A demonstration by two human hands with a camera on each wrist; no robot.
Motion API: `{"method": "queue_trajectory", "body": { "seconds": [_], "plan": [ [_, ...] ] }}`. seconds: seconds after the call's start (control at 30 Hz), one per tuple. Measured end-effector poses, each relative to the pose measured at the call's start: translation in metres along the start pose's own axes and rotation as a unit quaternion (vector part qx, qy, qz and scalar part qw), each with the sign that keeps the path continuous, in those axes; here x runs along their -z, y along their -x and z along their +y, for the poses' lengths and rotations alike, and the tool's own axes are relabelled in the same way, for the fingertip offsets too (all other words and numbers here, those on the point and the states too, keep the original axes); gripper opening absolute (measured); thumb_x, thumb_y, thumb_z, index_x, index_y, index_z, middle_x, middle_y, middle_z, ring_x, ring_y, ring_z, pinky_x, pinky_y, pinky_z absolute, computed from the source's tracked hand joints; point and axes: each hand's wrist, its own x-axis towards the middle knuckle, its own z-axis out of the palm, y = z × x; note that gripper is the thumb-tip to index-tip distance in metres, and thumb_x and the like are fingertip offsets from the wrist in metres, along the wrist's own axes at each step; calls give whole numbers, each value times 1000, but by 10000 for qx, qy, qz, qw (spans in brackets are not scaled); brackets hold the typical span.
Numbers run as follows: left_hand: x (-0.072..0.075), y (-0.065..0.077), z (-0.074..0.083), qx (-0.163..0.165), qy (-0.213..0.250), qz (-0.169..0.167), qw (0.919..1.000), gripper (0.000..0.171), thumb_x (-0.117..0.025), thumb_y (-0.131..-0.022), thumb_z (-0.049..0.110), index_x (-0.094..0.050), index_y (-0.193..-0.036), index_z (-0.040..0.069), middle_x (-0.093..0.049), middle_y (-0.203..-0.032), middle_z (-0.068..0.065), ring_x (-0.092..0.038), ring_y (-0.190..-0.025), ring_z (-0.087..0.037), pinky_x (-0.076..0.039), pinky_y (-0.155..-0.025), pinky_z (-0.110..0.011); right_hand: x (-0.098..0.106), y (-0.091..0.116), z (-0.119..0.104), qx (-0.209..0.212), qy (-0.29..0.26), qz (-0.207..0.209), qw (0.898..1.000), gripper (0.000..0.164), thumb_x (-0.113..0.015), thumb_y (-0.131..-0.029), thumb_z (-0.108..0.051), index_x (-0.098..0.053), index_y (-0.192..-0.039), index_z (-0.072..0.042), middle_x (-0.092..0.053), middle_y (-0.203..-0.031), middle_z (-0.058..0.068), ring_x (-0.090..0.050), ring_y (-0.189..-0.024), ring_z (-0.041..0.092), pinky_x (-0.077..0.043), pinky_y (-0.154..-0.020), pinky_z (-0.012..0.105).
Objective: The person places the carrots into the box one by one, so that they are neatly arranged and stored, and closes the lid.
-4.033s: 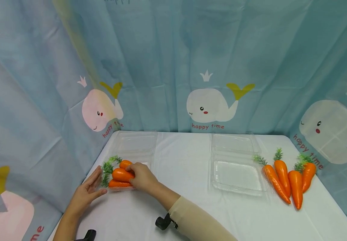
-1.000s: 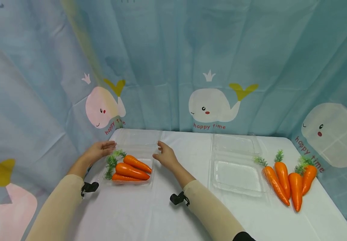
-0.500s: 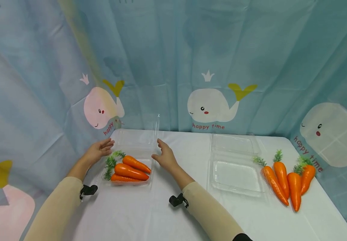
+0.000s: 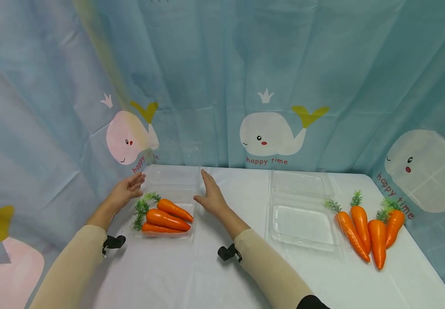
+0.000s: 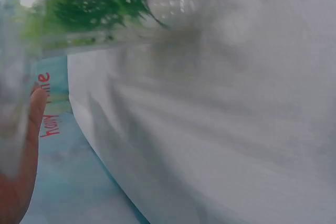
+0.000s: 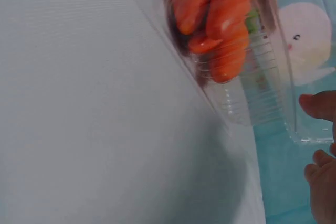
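Note:
A clear plastic clamshell box (image 4: 170, 235) stands at the left of the table. Several orange carrots (image 4: 168, 219) with green tops lie in it, leaves toward the left. Its clear lid (image 4: 173, 177) is tilted up at the back. My left hand (image 4: 123, 194) is at the lid's left side, fingers fairly straight. On the other side, my right hand (image 4: 212, 197) has its fingers extended along the lid's right edge. Whether either hand presses the lid is hard to tell. In the right wrist view the thumb (image 6: 317, 105) is beside the clear plastic, near the carrots (image 6: 228, 14).
A second clamshell box (image 4: 303, 225) lies unfolded at right of centre, with nothing in it. Several loose carrots (image 4: 378, 244) lie to its right. A blue curtain (image 4: 214, 86) printed with whales hangs round the white table (image 4: 237, 274).
The right hand has let go of a carrot in the left box. Both hands have moved back to the lid's sides, and the lid has risen from lying flat.

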Motion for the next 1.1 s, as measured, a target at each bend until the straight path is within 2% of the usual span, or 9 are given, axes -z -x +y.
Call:
{"method": "queue_trajectory", "body": {
  "seconds": [0.23, 0.37, 0.5, 0.63, 0.77, 0.87, 0.97, 1.03, 1.1],
  "plan": [
    [4, -2, 9, -333, 202, -109, 9992, 78, -54, -104, 0, -5, -165, 7, -14, -170, -20, -18, -154, -43, -45, -104, -13, 15, -5, -12, 173, -149, 79, 9997, 97, -78, -91, -17, -17, -166, -15, -28, -168, 8, -38, -150, 27, -37, -122, 46],
    [6, 2, 19, -393, -9, -24, 9992, 78, -58, -105, 12, -9, -166, 10, -18, -170, -18, -22, -153, -41, -45, -103, -10, 23, -5, -19, 260, -195, 185, 9993, 93, -77, -92, -20, -19, -165, -17, -34, -165, 6, -42, -147, 26, -40, -120, 46],
    [9, 7, 29, -392, -204, 121, 9990, 76, -60, -105, 24, -16, -165, 10, -24, -168, -21, -29, -152, -39, -43, -102, -7, 29, -4, -26, 431, -191, 343, 9983, 86, -75, -95, -22, -24, -164, -11, -39, -163, 6, -44, -145, 25, -41, -119, 46],
    [11, 12, 37, -408, -190, 319, 9985, 73, -60, -105, 25, -21, -164, 8, -30, -164, -25, -40, -148, -25, -44, -98, -5, 34, -2, -36, 444, -218, 437, 9978, 78, -70, -98, -26, -29, -162, -7, -45, -159, 6, -48, -143, 23, -41, -119, 43],
    [10, 16, 49, -368, -358, 483, 9975, 71, -59, -106, 30, -24, -164, 8, -36, -161, -25, -48, -134, -3, -43, -95, -3, 42, 4, -50, 233, -295, 411, 9984, 70, -66, -101, -31, -35, -159, -6, -49, -156, 8, -51, -140, 23, -44, -117, 42],
    [9, 19, 59, -259, -713, 526, 9957, 72, -58, -105, 37, -25, -163, 9, -40, -160, -22, -49, -124, 8, -45, -108, -16, 47, 8, -61, 21, -378, 362, 9986, 66, -66, -101, -31, -40, -157, -6, -51, -156, 9, -53, -138, 24, -46, -115, 43],
    [9, 26, 68, -113, -960, 582, 9936, 73, -58, -105, 40, -27, -163, 8, -41, -159, -21, -48, -120, 12, -38, -121, -45, 50, 13, -72, -176, -451, 276, 9984, 63, -65, -102, -34, -45, -154, -6, -53, -154, 9, -55, -137, 26, -48, -113, 44],
    [7, 31, 73, -21, -1066, 683, 9920, 74, -58, -104, 43, -29, -162, 6, -42, -158, -22, -51, -126, 4, -32, -119, -62, 51, 15, -77, -296, -467, 215, 9982, 62, -64, -102, -38, -47, -153, -7, -54, -152, 9, -55, -137, 27, -49, -112, 45],
    [5, 36, 78, 36, -1149, 787, 9902, 74, -58, -104, 44, -31, -161, 4, -43, -157, -24, -52, -135, -14, -31, -117, -67, 52, 18, -82, -423, -474, 189, 9978, 62, -64, -101, -41, -49, -152, -8, -56, -151, 8, -56, -136, 27, -50, -111, 45]
  ]
}}
